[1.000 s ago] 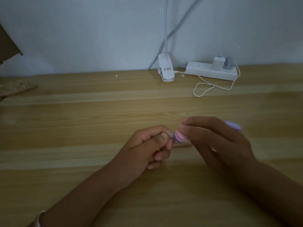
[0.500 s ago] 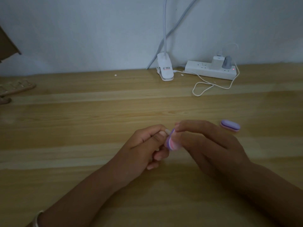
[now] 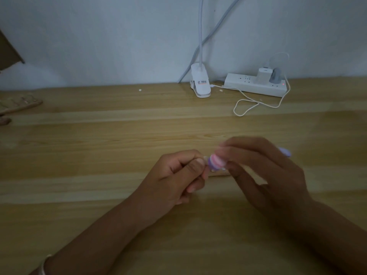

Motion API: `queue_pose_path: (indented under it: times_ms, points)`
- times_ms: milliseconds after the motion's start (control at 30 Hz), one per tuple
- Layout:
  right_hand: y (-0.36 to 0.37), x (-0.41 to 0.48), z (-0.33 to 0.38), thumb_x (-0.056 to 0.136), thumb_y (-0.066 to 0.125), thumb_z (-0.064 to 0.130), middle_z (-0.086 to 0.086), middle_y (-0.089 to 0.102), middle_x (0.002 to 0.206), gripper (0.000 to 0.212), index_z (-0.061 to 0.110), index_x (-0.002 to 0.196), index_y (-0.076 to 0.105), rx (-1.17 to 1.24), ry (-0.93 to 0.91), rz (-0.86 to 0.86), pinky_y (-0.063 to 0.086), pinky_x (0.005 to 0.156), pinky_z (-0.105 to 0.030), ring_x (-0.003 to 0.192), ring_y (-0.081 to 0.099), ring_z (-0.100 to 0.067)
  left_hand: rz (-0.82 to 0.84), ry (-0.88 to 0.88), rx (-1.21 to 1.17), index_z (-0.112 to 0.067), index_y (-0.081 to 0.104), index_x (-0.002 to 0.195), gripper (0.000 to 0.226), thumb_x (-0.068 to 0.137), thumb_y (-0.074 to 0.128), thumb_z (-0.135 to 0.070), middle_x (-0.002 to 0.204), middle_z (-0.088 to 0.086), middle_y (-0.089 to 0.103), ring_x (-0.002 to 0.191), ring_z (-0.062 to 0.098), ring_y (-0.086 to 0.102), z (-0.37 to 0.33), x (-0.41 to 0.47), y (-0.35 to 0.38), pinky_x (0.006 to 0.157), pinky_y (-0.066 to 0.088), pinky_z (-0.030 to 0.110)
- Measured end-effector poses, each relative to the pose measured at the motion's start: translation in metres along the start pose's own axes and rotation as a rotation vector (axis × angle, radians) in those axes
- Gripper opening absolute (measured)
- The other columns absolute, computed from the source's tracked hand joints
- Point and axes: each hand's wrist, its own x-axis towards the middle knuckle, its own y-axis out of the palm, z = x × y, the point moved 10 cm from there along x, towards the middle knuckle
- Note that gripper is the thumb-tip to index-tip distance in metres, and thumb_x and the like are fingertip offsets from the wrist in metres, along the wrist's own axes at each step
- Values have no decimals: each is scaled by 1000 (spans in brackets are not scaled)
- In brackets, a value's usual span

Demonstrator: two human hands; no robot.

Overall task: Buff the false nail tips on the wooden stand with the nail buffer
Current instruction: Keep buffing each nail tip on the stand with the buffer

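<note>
My right hand (image 3: 264,171) pinches a small pink and purple nail buffer (image 3: 276,162) between thumb and fingers. The buffer's end presses against a pale false nail tip (image 3: 205,157) at my left thumb. My left hand (image 3: 178,175) is curled and grips the small wooden stand (image 3: 219,174); only a short tan end of it shows under the buffer. Both hands hover low over the wooden table (image 3: 99,155), near its middle. The nail tip is mostly hidden by my fingers.
A second purple buffer (image 3: 285,151) lies on the table behind my right hand, partly hidden. Another wooden stand with nail tips (image 3: 19,105) lies at the far left. A white clip lamp (image 3: 200,84), power strip (image 3: 256,84) and looped cable (image 3: 248,108) sit by the wall.
My right hand has slid the buffer back to the right along the nail tip, covering most of the purple buffer on the table. My left hand stayed in place.
</note>
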Motion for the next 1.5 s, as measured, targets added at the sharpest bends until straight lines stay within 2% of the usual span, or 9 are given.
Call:
queue_pose_path:
  times_ms: [167,367,533,700,967,1067,1233,1367,1500]
  points:
    - [1,-1,-5,88,66,-9,-12,68,110,29,3,114,69,-10,-7,35,49,94,-21,103,65,-15,-10,20,38,-16,61,71,28,93,46,-24,55,-4,40,47,9,30,-3,-1,-1,40,25,19]
    - [12,-4,14,103,52,5,-5,65,117,23,7,118,69,-32,-101,71,47,97,-21,108,65,-16,-33,21,51,-5,63,81,25,91,51,-24,57,-5,42,49,10,32,2,0,-1,41,27,19]
    - [1,0,-4,90,65,-6,-10,70,110,28,7,114,71,-63,-13,42,45,94,-16,102,66,-13,-40,84,84,-16,64,76,25,94,49,-25,58,-6,45,42,14,34,-3,1,-2,39,30,18]
    - [7,-4,8,95,60,-1,-5,67,113,27,12,116,71,-70,-93,65,40,97,-14,106,64,-12,-118,202,200,-1,68,85,24,92,53,-18,59,-13,51,43,-4,43,-11,0,-10,45,33,9]
    - [11,-4,8,95,60,-3,-4,66,115,26,9,115,72,15,-68,79,48,92,-22,106,65,-13,-154,298,298,1,70,85,27,91,58,-22,63,-6,59,46,-9,49,-22,-2,-14,49,35,4]
    - [3,-1,-4,94,62,-1,-6,67,112,23,8,113,73,-32,-37,59,41,96,-15,107,63,-11,-145,285,327,2,70,82,25,92,58,-17,63,-10,58,46,-10,49,-22,-1,-13,50,34,3]
    - [12,-4,0,97,61,-1,-6,65,117,26,10,117,71,48,-43,78,48,93,-24,107,64,-14,-154,276,312,-6,73,84,18,88,61,-19,61,-11,61,45,-9,49,-21,-1,-13,49,35,4]
    - [6,0,-13,93,63,-3,-8,67,111,21,4,110,74,-29,-7,62,40,95,-12,104,64,-12,-163,269,336,-19,72,79,18,90,63,-29,59,-11,61,45,-8,49,-20,-1,-13,48,34,4]
    - [16,-5,6,94,62,-4,-7,66,117,27,9,114,74,31,-61,122,51,88,-28,106,66,-17,-179,275,348,-12,76,87,17,89,65,-23,67,1,68,55,-2,56,-19,-2,-15,53,39,8]
